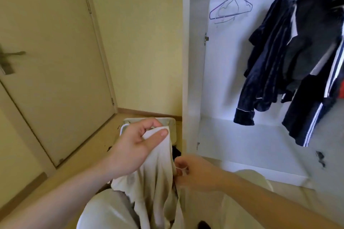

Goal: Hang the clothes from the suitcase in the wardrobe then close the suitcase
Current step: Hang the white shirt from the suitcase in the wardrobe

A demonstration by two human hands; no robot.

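My left hand (138, 145) pinches the top of a white garment (158, 182) between thumb and fingers and holds it up in front of me. My right hand (195, 173) pinches the same garment's right edge lower down. The cloth hangs down between my knees. Behind my left hand a pale suitcase (172, 122) lies on the floor, mostly hidden, with something dark (176, 152) showing in it. The wardrobe (197, 61) stands open on the right. Empty wire hangers (231, 8) hang on its rail beside several dark garments (290, 57).
A closed cream door (55, 61) with a metal handle (9, 61) fills the left side. The wardrobe's white floor panel (242, 145) lies beneath the hanging clothes. Wooden flooring (78, 154) runs between door and suitcase. My light trousers (106, 210) show at the bottom.
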